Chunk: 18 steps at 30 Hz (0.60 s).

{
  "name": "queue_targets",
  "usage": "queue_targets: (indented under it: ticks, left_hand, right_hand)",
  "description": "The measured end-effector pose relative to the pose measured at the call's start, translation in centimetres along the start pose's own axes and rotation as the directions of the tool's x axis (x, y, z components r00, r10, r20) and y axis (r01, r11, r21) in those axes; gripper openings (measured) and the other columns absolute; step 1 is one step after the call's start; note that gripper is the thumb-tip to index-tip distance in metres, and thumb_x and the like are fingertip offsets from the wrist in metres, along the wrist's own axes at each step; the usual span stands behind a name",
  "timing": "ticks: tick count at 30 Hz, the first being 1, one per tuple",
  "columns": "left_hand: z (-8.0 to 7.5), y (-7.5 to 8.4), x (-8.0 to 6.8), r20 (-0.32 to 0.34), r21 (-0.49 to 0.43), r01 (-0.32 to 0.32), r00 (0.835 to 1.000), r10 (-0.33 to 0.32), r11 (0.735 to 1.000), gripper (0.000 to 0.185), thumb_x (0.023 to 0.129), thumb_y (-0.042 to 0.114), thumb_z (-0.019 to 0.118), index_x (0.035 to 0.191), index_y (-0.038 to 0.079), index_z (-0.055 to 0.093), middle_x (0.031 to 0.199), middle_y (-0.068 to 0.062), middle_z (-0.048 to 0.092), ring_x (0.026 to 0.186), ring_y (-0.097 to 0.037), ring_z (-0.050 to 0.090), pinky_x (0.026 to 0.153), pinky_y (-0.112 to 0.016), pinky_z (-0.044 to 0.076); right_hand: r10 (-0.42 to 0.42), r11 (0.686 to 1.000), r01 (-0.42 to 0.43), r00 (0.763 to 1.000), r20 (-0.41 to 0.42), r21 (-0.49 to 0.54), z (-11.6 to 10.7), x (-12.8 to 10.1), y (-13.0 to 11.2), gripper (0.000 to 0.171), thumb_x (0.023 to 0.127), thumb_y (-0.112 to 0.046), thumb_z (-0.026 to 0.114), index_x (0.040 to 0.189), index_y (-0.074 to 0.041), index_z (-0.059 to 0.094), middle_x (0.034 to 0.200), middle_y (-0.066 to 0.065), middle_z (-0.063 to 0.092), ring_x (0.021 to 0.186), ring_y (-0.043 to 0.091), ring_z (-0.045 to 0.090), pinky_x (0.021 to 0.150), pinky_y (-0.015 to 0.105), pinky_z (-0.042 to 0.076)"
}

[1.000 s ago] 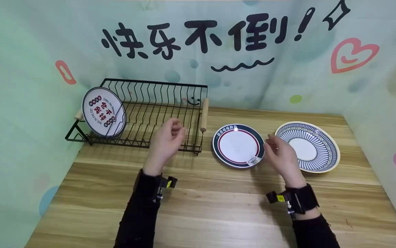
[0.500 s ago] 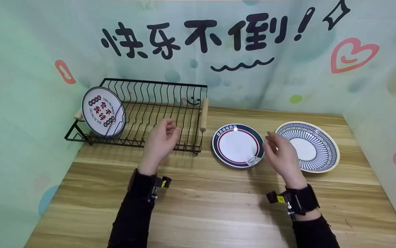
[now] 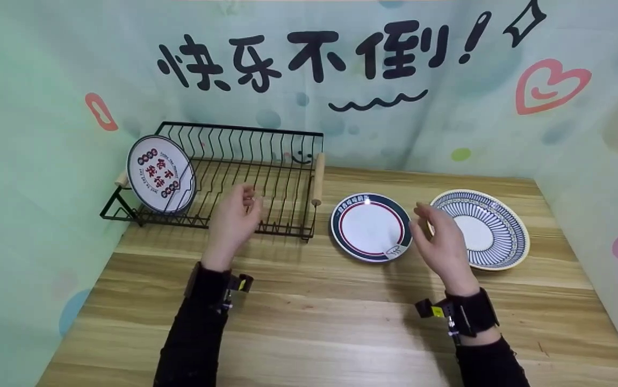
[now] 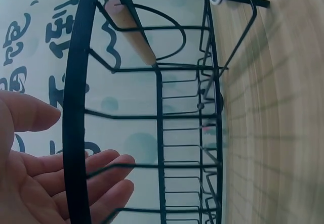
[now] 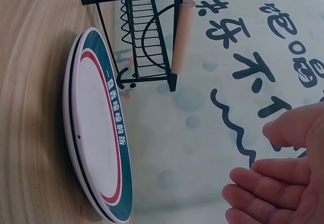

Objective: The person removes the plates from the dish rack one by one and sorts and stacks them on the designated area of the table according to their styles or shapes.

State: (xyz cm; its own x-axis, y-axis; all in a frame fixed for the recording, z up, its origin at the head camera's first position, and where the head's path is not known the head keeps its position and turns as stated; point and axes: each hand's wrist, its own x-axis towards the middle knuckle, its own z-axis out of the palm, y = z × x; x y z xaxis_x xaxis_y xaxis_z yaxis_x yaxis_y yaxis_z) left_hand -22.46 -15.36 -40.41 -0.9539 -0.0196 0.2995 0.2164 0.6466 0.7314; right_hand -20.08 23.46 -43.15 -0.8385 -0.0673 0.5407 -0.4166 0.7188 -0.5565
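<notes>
My left hand (image 3: 234,223), fingers loosely bent and holding nothing, hovers over the front of a black wire dish rack (image 3: 263,231). In the left wrist view its fingers (image 4: 96,183) appear past the rack's bar. A white plate with red lettering (image 3: 161,172) stands tilted in the rack's left end. My right hand (image 3: 440,239) holds nothing either; its fingers are relaxed between two dishes. To its left lies a white plate with a dark green rim (image 3: 372,228). On its right, partly covered by the hand, sits a blue-and-white patterned dish (image 3: 502,236).
The rack has wooden handles, the right one (image 3: 318,180) facing the green-rimmed plate. All stands on a wood-grain table (image 3: 330,322). A printed curtain (image 3: 298,102) closes off the back and both sides.
My left hand has moved left along the front of the rack. The right hand has barely shifted, and the dishes lie as before.
</notes>
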Motion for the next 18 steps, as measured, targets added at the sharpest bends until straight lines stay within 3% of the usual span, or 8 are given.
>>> queue_targets:
  ticks: [8, 18]
  left_hand:
    - [-0.9, -1.2, 0.0, -0.06, 0.032, -0.011, 0.998, 0.013, 0.999, 0.042, 0.098, 0.018, 0.059, 0.13, -0.008, 0.052, 0.121, -0.024, 0.062, 0.106, -0.034, 0.063, 0.093, -0.045, 0.052]
    - [-2.0, -2.2, 0.0, -0.087, 0.058, 0.019, 0.996, -0.014, 0.998, 0.045, 0.097, 0.019, 0.06, 0.131, -0.008, 0.052, 0.123, -0.024, 0.061, 0.107, -0.036, 0.062, 0.094, -0.047, 0.051]
  right_hand:
    - [-0.037, 0.999, 0.037, 0.999, -0.03, -0.005, -0.1, 0.0, 0.0, 0.037, 0.087, -0.002, 0.07, 0.122, 0.008, 0.062, 0.116, 0.024, 0.066, 0.11, 0.04, 0.058, 0.098, 0.05, 0.043]
    - [-0.074, 0.997, 0.073, 0.996, -0.049, -0.007, -0.2, 0.0, -0.1, 0.037, 0.086, -0.001, 0.072, 0.12, 0.008, 0.063, 0.115, 0.024, 0.066, 0.11, 0.04, 0.058, 0.099, 0.05, 0.043]
